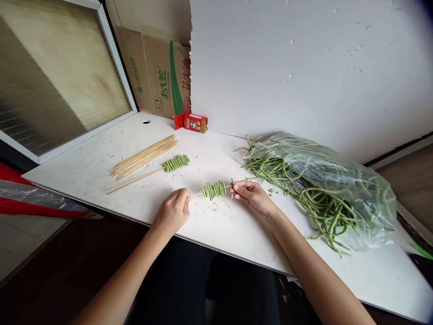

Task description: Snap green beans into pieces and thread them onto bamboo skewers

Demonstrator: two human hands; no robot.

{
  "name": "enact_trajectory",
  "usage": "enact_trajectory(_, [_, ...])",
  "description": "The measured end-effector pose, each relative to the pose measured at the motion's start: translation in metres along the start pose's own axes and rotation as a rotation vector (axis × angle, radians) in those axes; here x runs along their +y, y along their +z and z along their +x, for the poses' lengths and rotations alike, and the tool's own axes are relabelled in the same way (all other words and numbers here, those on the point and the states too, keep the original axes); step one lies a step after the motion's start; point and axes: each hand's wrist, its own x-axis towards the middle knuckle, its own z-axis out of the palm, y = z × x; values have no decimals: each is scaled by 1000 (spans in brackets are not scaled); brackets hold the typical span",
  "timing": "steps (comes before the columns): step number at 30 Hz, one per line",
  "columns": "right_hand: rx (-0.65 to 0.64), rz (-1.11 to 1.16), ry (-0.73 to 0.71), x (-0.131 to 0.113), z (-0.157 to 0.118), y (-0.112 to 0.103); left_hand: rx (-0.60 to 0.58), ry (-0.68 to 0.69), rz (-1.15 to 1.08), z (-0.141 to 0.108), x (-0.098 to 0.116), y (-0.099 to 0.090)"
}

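My left hand (173, 210) is closed on the stick of a bamboo skewer (197, 194), held above the table's front part. Several short cut green bean pieces (214, 190) are threaded crosswise along it. At the skewer's right tip, the fingers of my right hand (252, 196) pinch one more green bean piece (232, 182), a small gap apart from the threaded row. Behind my left hand lies a finished-looking skewer of bean pieces (177, 163), its bare stick pointing left. A bundle of bare bamboo skewers (144, 156) rests beside it.
Long green beans (329, 212) spill out of a clear plastic bag (368, 194) on the right of the white table (233, 239). Small bean scraps (272, 191) lie near my right hand. A red box (195, 123) and a cardboard carton (158, 76) stand at the back.
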Motion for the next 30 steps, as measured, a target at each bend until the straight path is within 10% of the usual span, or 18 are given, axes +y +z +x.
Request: enact_trajectory(30, [11,-119,-4,6,-1,5,9,46,23,-1,-3,0])
